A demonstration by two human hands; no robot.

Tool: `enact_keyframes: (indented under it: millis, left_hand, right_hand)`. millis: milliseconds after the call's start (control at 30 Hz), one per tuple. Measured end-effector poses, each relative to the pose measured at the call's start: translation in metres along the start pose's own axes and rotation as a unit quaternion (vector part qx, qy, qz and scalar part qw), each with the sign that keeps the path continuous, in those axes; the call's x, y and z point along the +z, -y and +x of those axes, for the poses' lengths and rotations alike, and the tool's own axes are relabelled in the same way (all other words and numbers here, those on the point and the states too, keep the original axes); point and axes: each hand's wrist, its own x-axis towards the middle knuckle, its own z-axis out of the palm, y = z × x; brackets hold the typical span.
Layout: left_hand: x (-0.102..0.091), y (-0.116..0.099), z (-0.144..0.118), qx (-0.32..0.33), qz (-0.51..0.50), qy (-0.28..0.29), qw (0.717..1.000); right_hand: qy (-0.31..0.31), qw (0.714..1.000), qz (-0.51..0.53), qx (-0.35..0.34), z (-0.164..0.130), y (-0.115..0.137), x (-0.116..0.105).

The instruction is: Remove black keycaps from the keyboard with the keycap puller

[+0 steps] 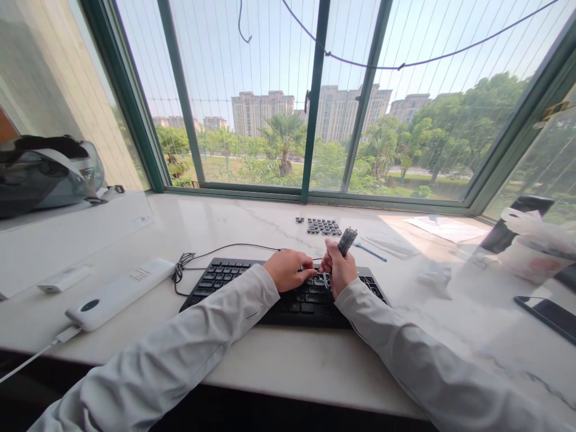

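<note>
Hands meet over the middle of the keyboard (288, 293), both forearms in pale sleeves reaching in from the lower corners. Left hand (288, 270): knuckles up, fingers curled down, fingertips on the keys just beside the right hand; whether it pinches anything cannot be told. Right hand (338, 271): closed in a fist around a dark tool (347, 241), whose grey upper end sticks up and tilts to the right above the knuckles; its lower end is hidden between the two hands. Keyboard: black, flat on the white marbled counter (288, 360), near its front edge, with a thin cable (216, 251) looping off its left end. Left of it, a white power bank (119, 294) lies diagonally, and a smaller white bar (63, 279) sits farther left. Beyond the keyboard, a cluster of loose black keycaps (323, 226) lies in rows, with a blue stick (369, 251) to their right. At the right edge, a dark phone (546, 315) lies flat. Far left, a helmet (47, 171) rests by the window (315, 96).
</note>
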Motion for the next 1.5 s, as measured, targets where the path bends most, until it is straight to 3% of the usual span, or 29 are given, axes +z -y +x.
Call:
enact_keyframes:
  millis: [400, 867, 1500]
  left_hand:
    - [0.003, 0.008, 0.001, 0.03, 0.027, 0.005, 0.999]
    - [0.001, 0.01, 0.002, 0.054, 0.049, 0.006, 0.997]
    - [-0.003, 0.009, 0.001, 0.104, 0.055, 0.011, 0.993]
  right_hand:
    - [0.013, 0.997, -0.072, -0.008, 0.004, -0.004, -0.002]
    - [0.024, 0.996, -0.08, -0.032, 0.003, -0.005, -0.003]
    - [0.084, 0.996, -0.005, 0.019, 0.001, 0.004, -0.001]
